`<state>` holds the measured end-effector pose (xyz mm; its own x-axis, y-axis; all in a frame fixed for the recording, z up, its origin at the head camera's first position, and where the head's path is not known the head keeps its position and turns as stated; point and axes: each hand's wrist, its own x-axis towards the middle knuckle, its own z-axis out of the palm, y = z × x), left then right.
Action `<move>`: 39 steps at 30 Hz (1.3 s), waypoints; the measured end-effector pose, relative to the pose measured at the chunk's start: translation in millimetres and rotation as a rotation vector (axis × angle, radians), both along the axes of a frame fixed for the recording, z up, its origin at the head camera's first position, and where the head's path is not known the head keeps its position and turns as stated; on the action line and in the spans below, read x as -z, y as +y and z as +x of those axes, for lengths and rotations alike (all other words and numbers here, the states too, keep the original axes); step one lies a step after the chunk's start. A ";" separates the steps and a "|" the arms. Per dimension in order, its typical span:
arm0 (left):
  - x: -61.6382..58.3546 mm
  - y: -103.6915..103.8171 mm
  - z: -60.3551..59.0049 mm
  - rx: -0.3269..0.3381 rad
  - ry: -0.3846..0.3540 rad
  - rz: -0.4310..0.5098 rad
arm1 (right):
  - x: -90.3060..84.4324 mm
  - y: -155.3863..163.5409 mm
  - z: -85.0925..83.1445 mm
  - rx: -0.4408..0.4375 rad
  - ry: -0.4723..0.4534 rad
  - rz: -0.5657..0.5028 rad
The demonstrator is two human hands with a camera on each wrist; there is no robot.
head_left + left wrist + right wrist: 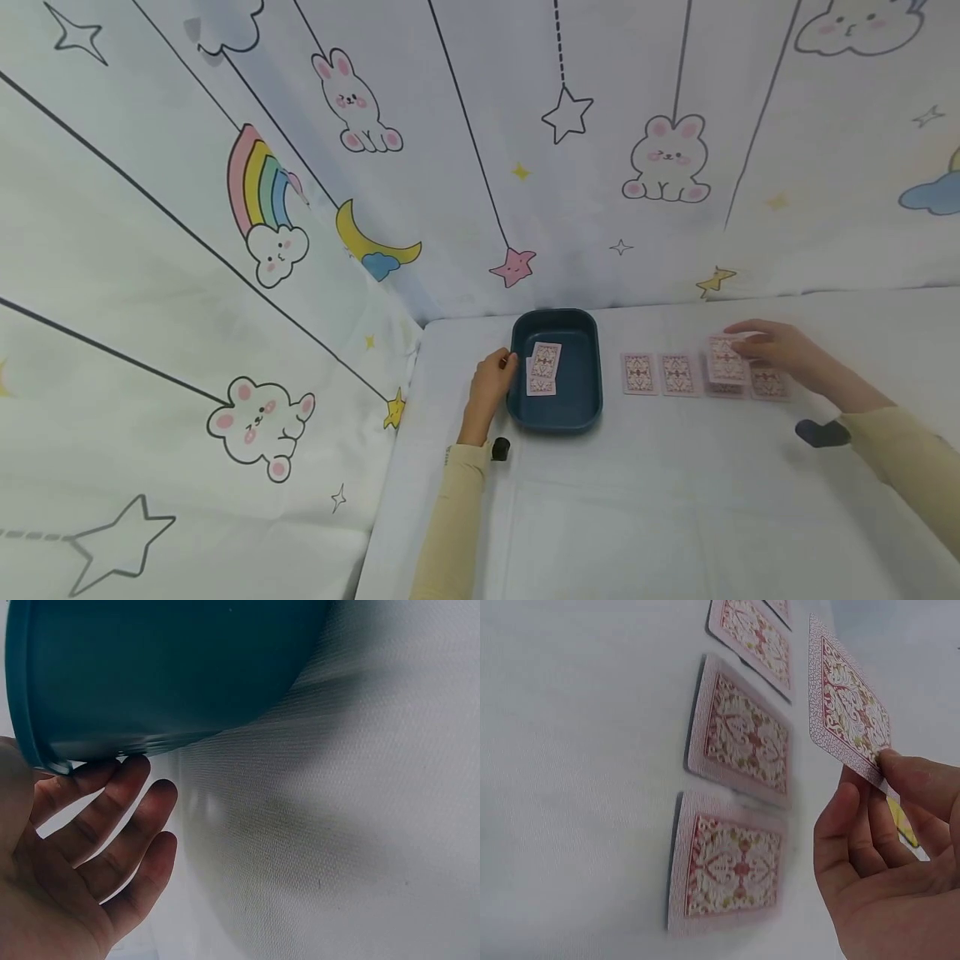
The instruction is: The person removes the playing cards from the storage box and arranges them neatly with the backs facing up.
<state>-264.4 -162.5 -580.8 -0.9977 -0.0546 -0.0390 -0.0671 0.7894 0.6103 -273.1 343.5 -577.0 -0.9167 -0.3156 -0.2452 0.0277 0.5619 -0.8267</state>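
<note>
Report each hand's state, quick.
Left hand: open, fingers touching the blue tray rim.
Right hand: pinching one playing card.

Left hand (491, 385) relaxed, right hand (780, 350) apparently pinching

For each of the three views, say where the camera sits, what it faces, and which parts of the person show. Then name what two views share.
Head: worn on the head, facing forward and down at the white cloth-covered table, the dark blue rectangular plastic tray and the row of face-down red-patterned playing cards; both yellow sleeves and both hands show.
Left wrist: beside the tray wall; the left hand shows, fingers touching its rim.
Right wrist: low over the cards; the right hand pinches a lifted red-patterned card.
Shared: head and right wrist show the lifted card.
</note>
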 end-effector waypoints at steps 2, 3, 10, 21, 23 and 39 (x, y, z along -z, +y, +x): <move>0.5 0.0 0.0 0.000 -0.001 0.003 | -0.1 5.0 1.2 0.006 0.007 -0.007; 0.8 0.0 0.0 0.000 -0.001 0.004 | 0.0 7.3 1.7 0.006 0.007 -0.011; 0.8 -0.7 0.4 -0.001 0.002 0.012 | 0.9 19.7 6.2 0.005 0.000 0.033; 3.5 -2.1 0.8 -0.008 0.006 0.022 | 14.6 50.0 10.8 0.027 -0.038 0.055; 3.6 -2.0 0.6 -0.006 0.006 0.019 | 16.0 55.3 11.3 0.029 -0.047 0.061; 2.2 -0.3 -1.7 0.008 0.004 0.006 | 19.4 89.6 15.5 0.056 -0.051 0.137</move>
<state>-266.0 -162.8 -583.0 -0.9983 -0.0462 -0.0353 -0.0581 0.7860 0.6155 -257.7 433.1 -596.5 -0.9172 -0.2244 -0.3292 0.1024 0.6657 -0.7391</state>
